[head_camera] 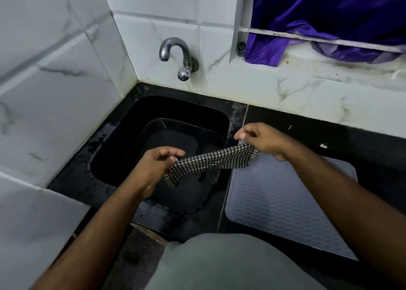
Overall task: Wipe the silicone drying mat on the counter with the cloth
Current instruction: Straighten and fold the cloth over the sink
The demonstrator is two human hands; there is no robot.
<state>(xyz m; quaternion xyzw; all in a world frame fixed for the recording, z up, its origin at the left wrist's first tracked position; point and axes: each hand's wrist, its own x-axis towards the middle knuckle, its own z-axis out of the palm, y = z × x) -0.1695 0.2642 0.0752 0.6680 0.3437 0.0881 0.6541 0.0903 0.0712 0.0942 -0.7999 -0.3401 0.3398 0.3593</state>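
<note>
We see the black-and-white checked cloth (211,161) stretched over the black sink (136,123), left hand (153,164) pinching its nine o'clock end, right hand (263,139) gripping the three o'clock end. The grey ribbed silicone mat (276,202) lies at three o'clock of the basin, which shows nothing inside.

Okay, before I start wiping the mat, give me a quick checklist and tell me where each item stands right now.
1. Cloth held: ok, the left hand and right hand each pinch an end.
2. Cloth on the drying mat: not ok, it is stretched in the air, mostly over the sink.
3. Mat lying flat on the counter: ok.
4. Mat surface free of objects: ok where visible; the right forearm hides part.
5. Tap off: ok, no water seen running.
6. Cloth damp: cannot tell.
</note>
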